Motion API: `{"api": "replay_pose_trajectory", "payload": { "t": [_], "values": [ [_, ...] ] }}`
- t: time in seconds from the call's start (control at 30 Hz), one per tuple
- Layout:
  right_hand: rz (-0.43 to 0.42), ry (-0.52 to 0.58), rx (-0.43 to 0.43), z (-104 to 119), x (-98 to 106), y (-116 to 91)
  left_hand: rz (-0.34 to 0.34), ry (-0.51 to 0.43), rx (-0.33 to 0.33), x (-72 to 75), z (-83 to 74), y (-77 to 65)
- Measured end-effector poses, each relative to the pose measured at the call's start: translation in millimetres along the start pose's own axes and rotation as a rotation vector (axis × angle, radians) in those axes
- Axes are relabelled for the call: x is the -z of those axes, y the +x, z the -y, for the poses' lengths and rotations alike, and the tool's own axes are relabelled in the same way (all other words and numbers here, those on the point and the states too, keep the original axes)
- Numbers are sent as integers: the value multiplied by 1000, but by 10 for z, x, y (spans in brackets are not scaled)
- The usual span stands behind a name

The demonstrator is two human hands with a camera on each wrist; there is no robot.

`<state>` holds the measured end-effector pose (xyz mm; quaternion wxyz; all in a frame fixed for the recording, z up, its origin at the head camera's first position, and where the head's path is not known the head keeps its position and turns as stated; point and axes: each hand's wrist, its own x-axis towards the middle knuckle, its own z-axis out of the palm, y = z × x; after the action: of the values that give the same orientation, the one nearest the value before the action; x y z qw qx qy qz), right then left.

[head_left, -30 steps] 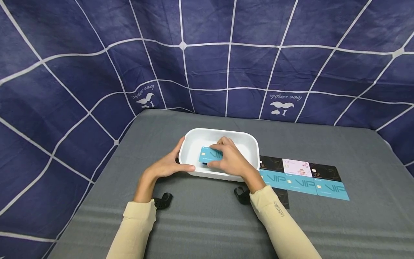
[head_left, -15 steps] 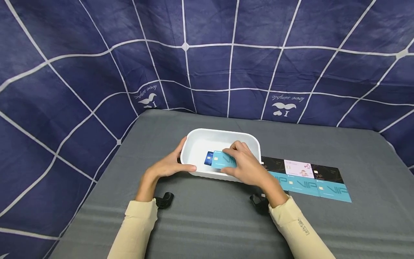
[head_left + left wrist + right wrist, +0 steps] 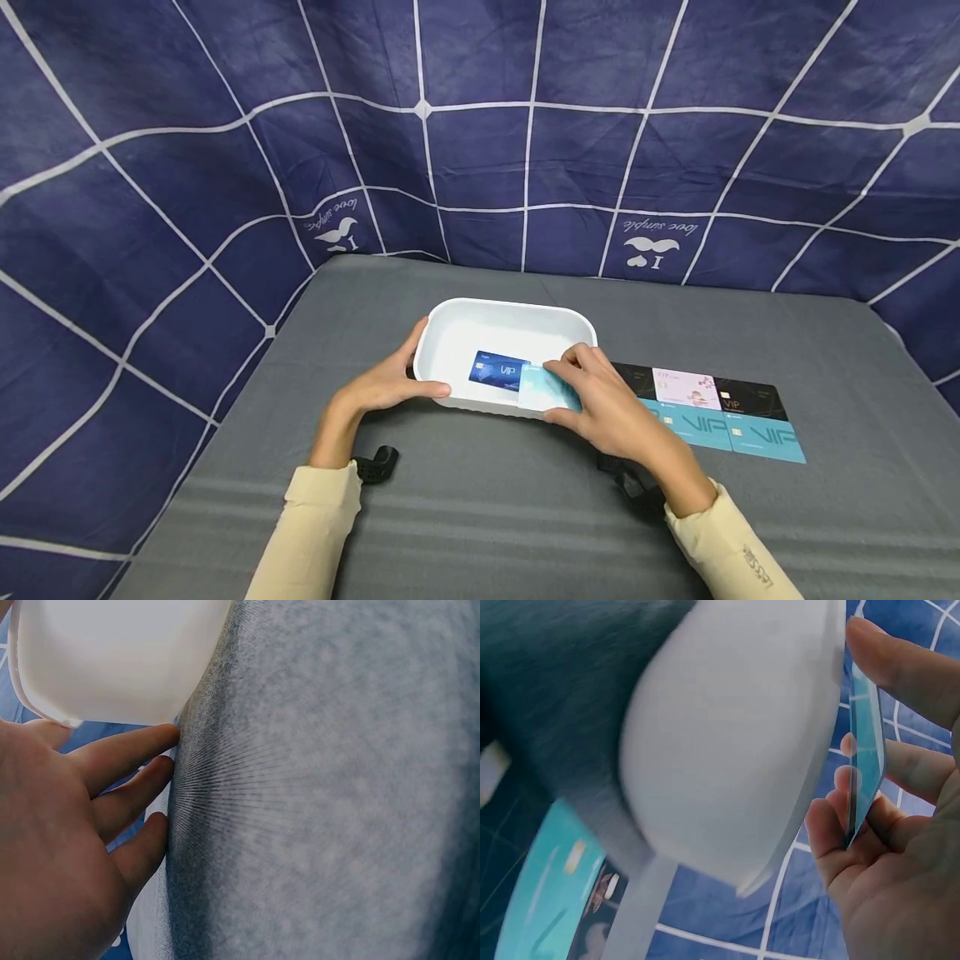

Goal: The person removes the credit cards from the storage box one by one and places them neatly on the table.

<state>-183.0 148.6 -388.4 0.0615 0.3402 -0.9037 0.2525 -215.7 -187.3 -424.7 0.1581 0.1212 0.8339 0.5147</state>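
My right hand (image 3: 611, 408) pinches a light-blue VIP card (image 3: 547, 389) between thumb and fingers, above the front right part of a white tray (image 3: 517, 310). In the right wrist view this card (image 3: 868, 735) is seen nearly edge-on, beside the tray's rim. A dark-blue VIP card (image 3: 495, 369) lies inside the tray, its right end covered by the light-blue one. My left hand (image 3: 382, 379) rests against the tray's left end, thumb along the front rim. In the left wrist view its fingers (image 3: 124, 757) are spread and fairly straight beside the tray's wall.
Right of the tray, several cards lie in rows on the grey cloth (image 3: 465, 517): a pink card (image 3: 686, 388), a black card (image 3: 750, 398) and light-blue cards such as this VIP card (image 3: 767, 437). A blue checked curtain (image 3: 480, 150) hangs behind.
My right hand has moved right with the light-blue card, from the tray's middle to its front right side. The dark-blue card beneath has come into view. My left hand stays put.
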Motion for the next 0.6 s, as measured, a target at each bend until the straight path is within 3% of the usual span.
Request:
{"api": "replay_pose_trajectory", "payload": {
  "t": [0.33, 0.6],
  "values": [
    [-46, -34, -29, -129, 140, -417, -2, 9, 0, 3, 25, 17],
    [-40, -83, -26, -149, 230, -615, -5, 22, -4, -1, 52, 17]
  ]
}}
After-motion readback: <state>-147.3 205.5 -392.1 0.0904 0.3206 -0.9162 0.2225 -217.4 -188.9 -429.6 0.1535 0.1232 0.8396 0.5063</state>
